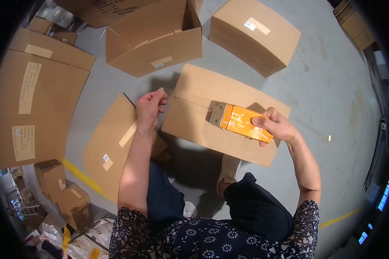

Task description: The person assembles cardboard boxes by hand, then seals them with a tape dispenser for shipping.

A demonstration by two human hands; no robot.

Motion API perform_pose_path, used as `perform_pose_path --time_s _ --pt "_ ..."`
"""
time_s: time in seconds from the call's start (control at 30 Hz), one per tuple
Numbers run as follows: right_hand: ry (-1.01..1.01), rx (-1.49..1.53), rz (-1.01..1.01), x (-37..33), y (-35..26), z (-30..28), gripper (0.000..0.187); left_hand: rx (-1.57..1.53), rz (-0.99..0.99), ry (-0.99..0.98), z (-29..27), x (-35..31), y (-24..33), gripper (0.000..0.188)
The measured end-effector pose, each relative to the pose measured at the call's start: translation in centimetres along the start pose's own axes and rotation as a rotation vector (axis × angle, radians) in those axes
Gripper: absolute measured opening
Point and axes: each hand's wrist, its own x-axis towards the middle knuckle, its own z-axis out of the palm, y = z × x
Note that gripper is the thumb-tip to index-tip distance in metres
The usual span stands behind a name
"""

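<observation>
Grey floor (333,95) fills the head view, with 1 open-topped carton (153,54) and 1 closed carton (257,36) beyond the hands. Nearer, a plain brown cardboard box (199,86) shows a seam along its top. The right hand (278,126) has its fingers wrapped around an orange tape dispenser (244,122), whose metal head is over that seam. Beside the box's left edge, the left hand (151,107) has curled fingers; I cannot tell whether they pinch anything.
</observation>
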Motion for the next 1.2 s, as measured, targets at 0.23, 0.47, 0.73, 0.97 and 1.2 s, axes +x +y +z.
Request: perform_pose_path --time_s 0.23,0.47,0.73,0.97,1.2 --pt "0.010 0.027 -0.036 0.3 0.4 0.4 0.036 -0.035 -0.098 -0.115 0.6 -0.6 -2.9 0.047" --pt "0.005 0.063 -0.010 0.4 0.4 0.7 0.039 0.516 0.196 0.024 0.5 1.3 -1.0 0.061" --pt "-0.109 -0.080 0.073 0.4 -1.6 -0.3 0.043 1.338 0.700 -0.378 6.7 -3.6 1.4 0.061" --pt "0.041 -0.180 0.113 -5.4 -0.2 -2.9 0.048 1.265 0.725 -0.302 8.0 -4.5 1.4 0.074" --pt "0.363 -0.344 0.262 -16.5 5.1 -9.3 0.038 1.316 0.756 -0.243 7.1 -4.2 2.6 0.079"
